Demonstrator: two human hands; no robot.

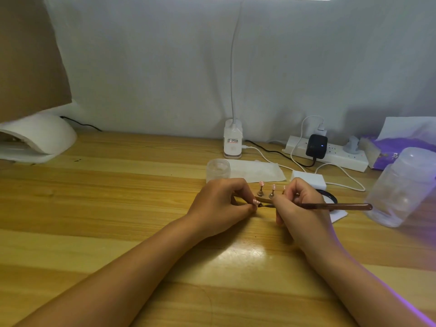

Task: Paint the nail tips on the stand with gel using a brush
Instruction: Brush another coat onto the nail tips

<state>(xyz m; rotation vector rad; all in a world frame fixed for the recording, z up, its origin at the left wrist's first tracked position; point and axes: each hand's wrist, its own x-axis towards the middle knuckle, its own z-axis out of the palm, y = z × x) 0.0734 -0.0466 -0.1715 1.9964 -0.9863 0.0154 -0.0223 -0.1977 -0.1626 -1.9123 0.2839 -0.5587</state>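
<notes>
- Head view: a wooden stand (265, 198) sits mid-table between both hands, with small pegs carrying pink nail tips (261, 183).
- Left hand (223, 204) pinches one pink tip at its fingertips.
- Right hand (299, 204) grips a brown brush (342, 206), whose dark bristles touch that tip.

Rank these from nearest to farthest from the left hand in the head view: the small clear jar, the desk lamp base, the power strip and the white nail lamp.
From the left hand:
1. Small clear jar, just behind the hand.
2. Desk lamp base, farther back by the wall.
3. Power strip, back right.
4. White nail lamp, far left.
</notes>
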